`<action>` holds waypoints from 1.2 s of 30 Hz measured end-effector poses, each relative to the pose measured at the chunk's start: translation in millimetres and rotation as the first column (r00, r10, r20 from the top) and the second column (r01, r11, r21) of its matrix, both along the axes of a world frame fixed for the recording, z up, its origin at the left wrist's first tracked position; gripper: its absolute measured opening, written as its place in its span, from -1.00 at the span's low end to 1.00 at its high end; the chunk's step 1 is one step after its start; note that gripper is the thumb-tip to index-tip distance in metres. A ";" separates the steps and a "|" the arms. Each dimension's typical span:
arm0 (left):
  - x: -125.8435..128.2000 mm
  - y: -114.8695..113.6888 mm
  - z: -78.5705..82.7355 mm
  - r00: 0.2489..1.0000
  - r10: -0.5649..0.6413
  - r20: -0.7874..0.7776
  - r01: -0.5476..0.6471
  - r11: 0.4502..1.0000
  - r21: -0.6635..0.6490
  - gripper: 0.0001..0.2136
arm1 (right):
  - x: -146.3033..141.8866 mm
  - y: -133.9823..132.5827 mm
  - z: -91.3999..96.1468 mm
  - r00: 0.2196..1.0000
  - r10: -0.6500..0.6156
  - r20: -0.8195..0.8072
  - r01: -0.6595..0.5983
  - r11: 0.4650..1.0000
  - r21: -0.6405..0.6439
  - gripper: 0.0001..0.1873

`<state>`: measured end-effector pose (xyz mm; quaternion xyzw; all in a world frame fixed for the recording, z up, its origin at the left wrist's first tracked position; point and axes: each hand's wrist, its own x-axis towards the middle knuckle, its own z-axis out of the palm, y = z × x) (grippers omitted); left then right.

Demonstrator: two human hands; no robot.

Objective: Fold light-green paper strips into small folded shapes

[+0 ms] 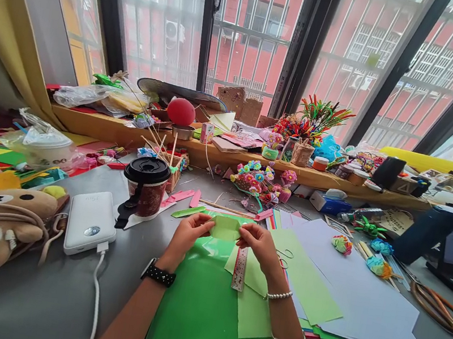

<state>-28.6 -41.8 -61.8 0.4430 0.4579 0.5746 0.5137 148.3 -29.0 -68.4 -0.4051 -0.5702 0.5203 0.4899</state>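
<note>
A small piece of light green paper (225, 229) is stretched between my two hands, above a glossy green mat (205, 303). My left hand (190, 235) pinches its left end, and my right hand (260, 245) pinches the right end. Below my right hand lies a patterned ruler (239, 272). Larger light green sheets (253, 314) lie under and beside my right forearm. Just beyond my left hand is a narrow folded green strip (188, 211).
A lidded coffee cup (149, 192) and a white power bank (87, 222) with its cable stand left of my hands. White paper sheets (374, 290) spread to the right, near scissors (441, 306). Paper flowers (257, 179) sit ahead, below the cluttered windowsill (129, 134).
</note>
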 end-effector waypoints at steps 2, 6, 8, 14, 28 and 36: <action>0.9 0.6 -0.1 0.998 -0.041 -0.051 0.041 0.999 -0.003 -0.75 | 1.4 0.2 1.0 1.000 -0.012 0.007 0.012 1.000 -0.005 -0.70; 2.7 0.1 1.6 0.990 -0.101 -0.095 0.100 0.995 -0.014 -0.72 | 1.6 -0.1 2.5 1.000 0.009 0.007 -0.009 1.000 0.000 -0.68; 3.1 -1.1 3.0 0.989 -0.122 -0.086 0.121 0.993 -0.019 -0.72 | 0.2 -0.9 2.9 1.000 0.026 0.001 -0.026 1.000 0.009 -0.68; 3.6 -4.0 5.8 0.988 -0.144 -0.059 0.141 0.989 -0.049 -0.77 | -4.1 -4.1 3.3 0.998 0.042 -0.043 -0.042 0.999 0.011 -0.70; 1.8 -4.4 4.6 0.980 -0.190 -0.067 0.191 0.982 0.012 -0.76 | -4.9 -7.4 8.2 0.986 0.082 -0.148 -0.095 0.992 -0.085 -0.68; 2.4 -4.7 4.7 0.982 -0.160 -0.095 0.164 0.986 0.027 -0.78 | -4.1 -6.5 3.7 0.983 0.087 -0.163 -0.101 0.992 -0.079 -0.73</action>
